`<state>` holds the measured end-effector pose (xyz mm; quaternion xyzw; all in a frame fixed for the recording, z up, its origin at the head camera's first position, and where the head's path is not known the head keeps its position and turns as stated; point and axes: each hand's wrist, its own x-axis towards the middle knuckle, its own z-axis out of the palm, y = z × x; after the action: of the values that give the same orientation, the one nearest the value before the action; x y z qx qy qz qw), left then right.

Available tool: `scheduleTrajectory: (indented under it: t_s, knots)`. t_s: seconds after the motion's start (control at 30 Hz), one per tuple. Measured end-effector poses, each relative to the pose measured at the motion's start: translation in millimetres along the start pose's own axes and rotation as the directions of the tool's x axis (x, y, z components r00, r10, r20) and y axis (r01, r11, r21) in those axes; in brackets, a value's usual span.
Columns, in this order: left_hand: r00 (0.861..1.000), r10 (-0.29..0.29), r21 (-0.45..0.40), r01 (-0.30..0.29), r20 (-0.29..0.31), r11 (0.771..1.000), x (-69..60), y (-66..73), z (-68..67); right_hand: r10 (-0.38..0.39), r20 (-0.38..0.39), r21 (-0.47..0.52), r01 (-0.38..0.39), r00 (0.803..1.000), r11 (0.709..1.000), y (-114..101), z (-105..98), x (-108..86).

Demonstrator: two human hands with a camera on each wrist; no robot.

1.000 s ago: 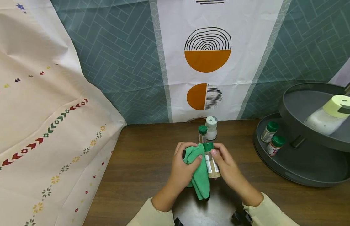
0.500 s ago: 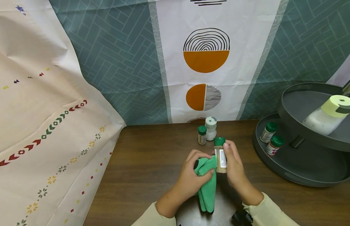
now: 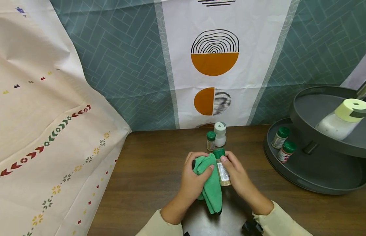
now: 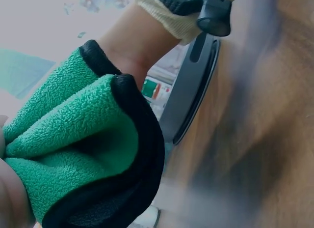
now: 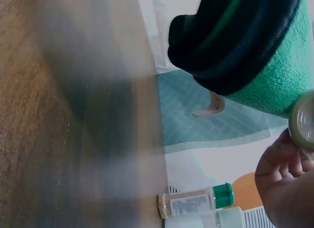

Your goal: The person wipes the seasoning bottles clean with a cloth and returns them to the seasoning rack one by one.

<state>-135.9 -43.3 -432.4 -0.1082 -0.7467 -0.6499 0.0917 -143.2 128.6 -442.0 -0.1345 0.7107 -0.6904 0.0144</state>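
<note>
In the head view my left hand (image 3: 194, 178) grips a folded green cloth (image 3: 212, 193) with black edging. The cloth presses against the left side of a green-capped spice jar (image 3: 223, 172). My right hand (image 3: 237, 172) holds that jar, tilted a little, thumb near the cap. Its contents are beige and a white label faces me. The right wrist view shows the jar's round base (image 5: 305, 122) touching the cloth (image 5: 274, 85); the rest of it lies out of frame. Folds of the cloth (image 4: 73, 120) fill much of the left wrist view.
Behind the hands stand a small green-capped jar (image 3: 211, 141) and a white-capped bottle (image 3: 220, 134). At right is a two-tier dark grey tray (image 3: 321, 177). Two green-capped jars stand on its lower tier, and a white bottle (image 3: 342, 121) with a pale yellow cap leans on the upper one.
The jar and cloth moved right and apart slightly, the jar more upright, half a second ago. Now both are back left, the jar tilted and the cloth against its side.
</note>
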Motion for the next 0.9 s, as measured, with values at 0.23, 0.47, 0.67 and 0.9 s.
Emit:
scheduleTrajectory:
  t_s: [0.23,0.47,0.67,0.9]
  knots:
    - [0.999,-0.006,-0.041,0.007,0.036,0.999,1.6,2.4,-5.2,-0.084,0.042,-0.004,0.084,0.996,0.996,5.3,0.7,-0.8]
    - [0.982,0.001,0.006,-0.002,0.188,1.000,-6.8,0.3,3.7,-0.067,-0.139,0.018,0.070,0.988,0.997,3.5,0.1,0.1]
    - [0.963,0.063,0.047,-0.078,0.262,0.996,-10.0,-4.2,9.4,-0.023,-0.239,0.087,0.045,0.971,0.995,-0.1,-2.2,1.7]
    - [0.979,0.029,0.036,-0.037,0.204,0.999,-7.9,-5.7,8.4,-0.016,-0.160,0.041,0.022,0.987,0.999,0.9,-2.9,0.3]
